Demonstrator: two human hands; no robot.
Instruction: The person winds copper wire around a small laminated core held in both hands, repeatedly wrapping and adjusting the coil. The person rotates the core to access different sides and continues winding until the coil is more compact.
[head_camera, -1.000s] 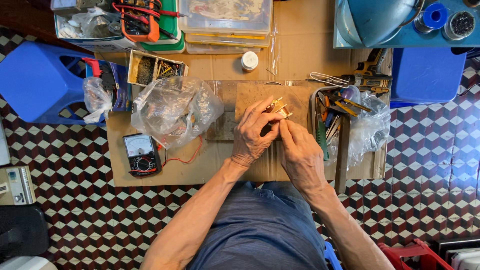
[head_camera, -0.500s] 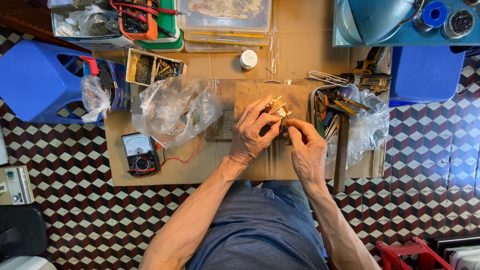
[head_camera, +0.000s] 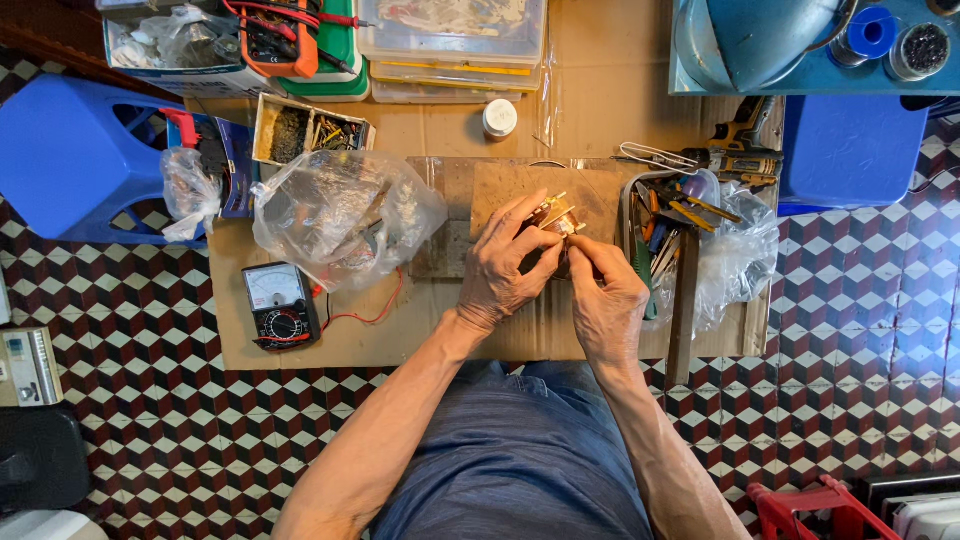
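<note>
Seen from above, a seated person worked over a wooden board (head_camera: 520, 185) laid on flattened cardboard (head_camera: 350, 345), both forearms rising from the bottom of the frame and converging toward the centre. The left hand (head_camera: 505, 265), wrist bent and knuckles up, curled its fingers around a small brass-coloured part (head_camera: 556, 217), gripping it from the 9 o'clock side. The right hand (head_camera: 607, 300) came in from 5 o'clock, its thumb and forefinger pinched together at the part's lower edge; what, if anything, sat between those fingertips could not be made out. The part was held just above the board, near the middle of the scene. At 9 o'clock from the hands lay a crumpled clear plastic bag (head_camera: 345, 215), with an analogue multimeter (head_camera: 280, 305) beyond it at 8 o'clock. At 3 o'clock, a tray of pliers and hand tools (head_camera: 672, 225) sat just beside the board.
</note>
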